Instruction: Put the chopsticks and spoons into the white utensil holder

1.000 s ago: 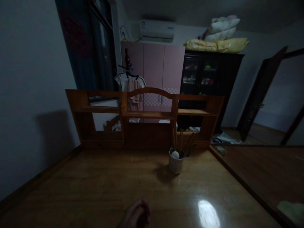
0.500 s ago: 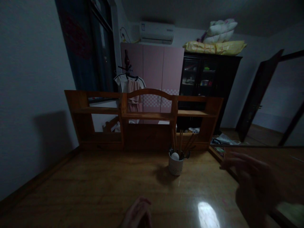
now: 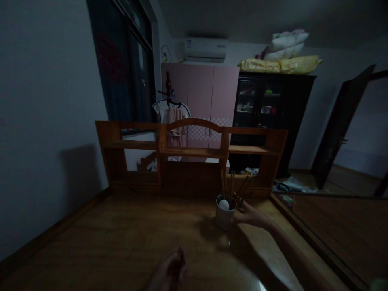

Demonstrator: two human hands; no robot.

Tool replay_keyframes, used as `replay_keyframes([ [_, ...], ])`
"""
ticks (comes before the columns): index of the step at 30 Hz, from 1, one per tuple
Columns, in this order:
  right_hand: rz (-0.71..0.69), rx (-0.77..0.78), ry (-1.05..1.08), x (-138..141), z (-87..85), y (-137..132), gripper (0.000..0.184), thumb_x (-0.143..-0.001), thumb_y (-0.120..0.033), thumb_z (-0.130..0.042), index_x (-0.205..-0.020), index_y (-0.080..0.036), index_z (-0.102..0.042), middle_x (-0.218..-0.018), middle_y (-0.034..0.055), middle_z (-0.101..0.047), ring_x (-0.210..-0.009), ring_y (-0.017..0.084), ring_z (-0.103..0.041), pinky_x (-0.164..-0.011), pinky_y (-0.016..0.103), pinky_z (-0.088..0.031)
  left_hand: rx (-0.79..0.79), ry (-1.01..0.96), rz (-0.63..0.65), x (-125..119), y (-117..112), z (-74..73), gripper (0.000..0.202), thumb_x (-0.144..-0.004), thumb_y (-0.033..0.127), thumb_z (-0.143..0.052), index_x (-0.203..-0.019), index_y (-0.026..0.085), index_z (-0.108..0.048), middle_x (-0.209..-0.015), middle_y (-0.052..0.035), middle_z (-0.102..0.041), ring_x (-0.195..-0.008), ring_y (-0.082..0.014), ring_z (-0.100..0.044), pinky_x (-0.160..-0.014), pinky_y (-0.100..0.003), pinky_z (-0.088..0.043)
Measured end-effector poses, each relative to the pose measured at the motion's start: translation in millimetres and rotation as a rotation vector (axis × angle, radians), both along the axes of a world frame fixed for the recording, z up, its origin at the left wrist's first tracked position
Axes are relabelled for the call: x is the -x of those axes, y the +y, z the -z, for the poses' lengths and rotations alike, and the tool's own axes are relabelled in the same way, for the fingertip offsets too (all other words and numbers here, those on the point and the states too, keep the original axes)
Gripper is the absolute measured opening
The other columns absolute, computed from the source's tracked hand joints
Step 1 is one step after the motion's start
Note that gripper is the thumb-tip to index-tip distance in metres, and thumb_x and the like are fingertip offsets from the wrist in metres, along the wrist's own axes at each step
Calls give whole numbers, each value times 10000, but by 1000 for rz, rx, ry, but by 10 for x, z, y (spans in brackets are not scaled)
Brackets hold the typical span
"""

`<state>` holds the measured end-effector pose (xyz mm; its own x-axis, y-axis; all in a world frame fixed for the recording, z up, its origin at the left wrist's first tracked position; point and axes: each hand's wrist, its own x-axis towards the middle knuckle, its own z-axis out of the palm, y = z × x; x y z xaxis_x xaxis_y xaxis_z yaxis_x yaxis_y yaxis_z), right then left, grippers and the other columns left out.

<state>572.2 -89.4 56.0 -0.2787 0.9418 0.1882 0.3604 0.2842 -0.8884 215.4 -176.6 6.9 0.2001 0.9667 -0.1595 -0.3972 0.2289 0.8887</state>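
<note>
A white utensil holder (image 3: 224,216) stands on the wooden table (image 3: 121,242) in front of the shelf unit, with several chopsticks and a white spoon sticking out of it. My right hand (image 3: 247,214) reaches across the table and touches the holder's right side, fingers curled against it. At the bottom edge my left hand (image 3: 171,268) rests on the table with its fingers loosely curled; nothing shows in it.
A low wooden shelf unit (image 3: 190,157) runs along the table's far edge. Behind it are a pink wardrobe (image 3: 201,97), a dark cabinet (image 3: 269,105) with bedding on top, and an open door (image 3: 339,125). The room is dim.
My right hand came in from the right and reached forward to the utensil holder. The view shifted slightly left and down. My left hand stayed at the bottom edge.
</note>
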Motion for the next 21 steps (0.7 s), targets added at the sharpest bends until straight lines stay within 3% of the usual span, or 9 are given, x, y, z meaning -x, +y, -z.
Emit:
replay_keyframes([
  [3, -49, -3, 49, 88, -26, 132, 1195, -544, -441, -862, -1501, -287, -162, -1480, 102, -357, -1348, 290, -345, -1129, 433, -234, -189, 89, 75, -29, 431, -185, 172, -700, 335, -579, -665, 168, -601, -566, 10, -532, -508, -120, -496, -518, -248, -413],
  [7, -69, -7, 120, 173, 89, 107, 1117, -571, -470, -833, -1486, -300, -216, -1459, 83, -382, -1327, 286, -378, -1099, 418, -298, -343, 246, -6, -12, 1069, -363, 160, -694, 302, -528, -590, 182, -548, -524, 20, -512, -506, -125, -471, -525, -245, -377],
  [10, -48, 12, 185, 200, 221, 80, 1049, -577, -425, -833, -1462, -291, -286, -1445, 69, -406, -1336, 273, -366, -1106, 404, -294, -480, 406, -89, -24, 1382, -409, 178, -730, 263, -534, -573, 183, -561, -548, 30, -519, -571, -131, -478, -589, -239, -364],
  [14, -5, 97, 195, 203, 334, 107, 916, -523, -334, -862, -1350, -268, -473, -1374, 63, -500, -1279, 302, -444, -1088, 437, -327, -613, 596, -175, -95, 1546, -358, 142, -758, 301, -609, -667, 195, -629, -605, 37, -558, -614, -144, -488, -624, -238, -351],
  [17, 11, 117, 179, 212, 359, 122, 739, -496, -295, -870, -1188, -260, -615, -1297, 54, -572, -1219, 331, -500, -1050, 464, -372, -671, 678, -218, -123, 1583, -285, 170, -792, 353, -611, -792, 199, -683, -780, -15, -661, -770, -193, -579, -734, -266, -401],
  [21, -8, 138, 158, 273, 365, 114, 478, -517, -273, -852, -971, -247, -704, -1036, 27, -697, -1055, 318, -610, -959, 454, -452, -702, 727, -250, -95, 1624, -189, 245, -826, 412, -587, -878, 211, -716, -930, -63, -690, -907, -231, -614, -822, -296, -432],
])
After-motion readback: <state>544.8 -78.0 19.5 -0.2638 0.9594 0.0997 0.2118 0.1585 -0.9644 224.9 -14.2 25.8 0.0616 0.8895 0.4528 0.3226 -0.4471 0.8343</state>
